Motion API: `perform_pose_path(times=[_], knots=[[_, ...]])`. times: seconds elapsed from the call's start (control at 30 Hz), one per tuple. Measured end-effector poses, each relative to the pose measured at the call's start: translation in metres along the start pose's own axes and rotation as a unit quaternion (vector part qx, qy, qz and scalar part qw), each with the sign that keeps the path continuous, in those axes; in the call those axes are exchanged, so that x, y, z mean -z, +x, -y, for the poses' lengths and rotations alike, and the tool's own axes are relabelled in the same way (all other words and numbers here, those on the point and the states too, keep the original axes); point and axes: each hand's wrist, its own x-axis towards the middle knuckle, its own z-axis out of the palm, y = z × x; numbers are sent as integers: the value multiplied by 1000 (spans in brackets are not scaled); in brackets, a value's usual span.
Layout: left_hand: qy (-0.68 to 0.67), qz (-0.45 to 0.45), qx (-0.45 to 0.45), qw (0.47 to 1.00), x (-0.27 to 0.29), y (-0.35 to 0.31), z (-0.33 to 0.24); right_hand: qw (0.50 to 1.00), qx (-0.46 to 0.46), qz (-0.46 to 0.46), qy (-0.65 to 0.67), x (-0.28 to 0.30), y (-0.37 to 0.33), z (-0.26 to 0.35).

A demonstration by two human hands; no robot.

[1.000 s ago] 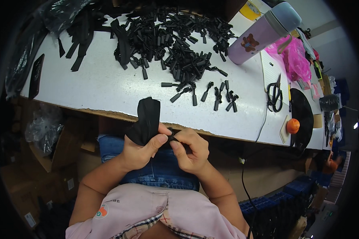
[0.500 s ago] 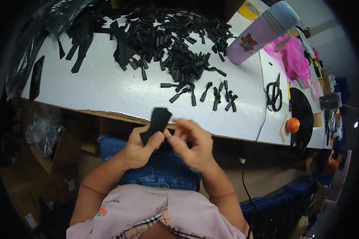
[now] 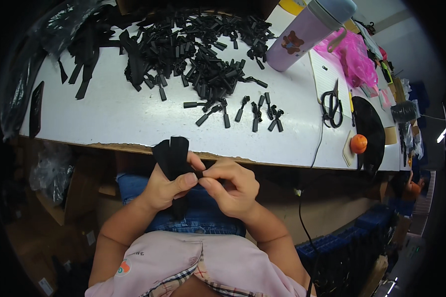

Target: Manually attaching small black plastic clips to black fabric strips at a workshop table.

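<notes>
Over my lap, just off the table's front edge, my left hand (image 3: 163, 188) is closed round a folded black zipper tape (image 3: 172, 157). Two flat ends of the tape stand up side by side above the thumb, and a dark length hangs below the hand. My right hand (image 3: 231, 185) pinches a small black piece (image 3: 199, 174) beside the left fingertips. Fingers cover most of this piece, so I cannot tell if it is a zipper slider or part of the tape. On the table lies a large pile of black zipper sliders with long pulls (image 3: 213, 74), several loose ones (image 3: 257, 113) nearer me.
A lilac bottle (image 3: 295, 42) stands right of the pile. Farther right are black scissors (image 3: 332, 106), a notebook (image 3: 318, 74), an orange fruit (image 3: 358, 144) and a pink plastic bag (image 3: 357, 59). More black strips (image 3: 86, 69) and a phone (image 3: 36, 109) lie left. A cable (image 3: 316, 148) crosses the front edge.
The tape has swung left and its two ends now show apart. My right fingers have come together in a pinch beside the left hand. The whole view has shifted slightly.
</notes>
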Motion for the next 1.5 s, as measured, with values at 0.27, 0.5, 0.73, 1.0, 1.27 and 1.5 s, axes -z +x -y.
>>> perform_pose_path(times=[0.27,0.5,0.73,1.0,1.27,1.5], knots=[[216,-62,-229,947,-10,0,3,999,-28,22,-6,1,0,-3],[445,-27,-425,788,-7,1,5,819,-354,52,449,10,-6,-12],[-33,-36,-8,999,-9,3,1,913,94,-81,-389,42,27,-20],[-2,-8,-17,1000,-10,5,9,833,63,-14,-550,70,46,-30],[201,-116,-105,967,-11,1,9,983,-135,-97,-80,46,29,-12],[327,-103,-250,906,-9,8,8,997,-60,15,-41,15,16,-2]])
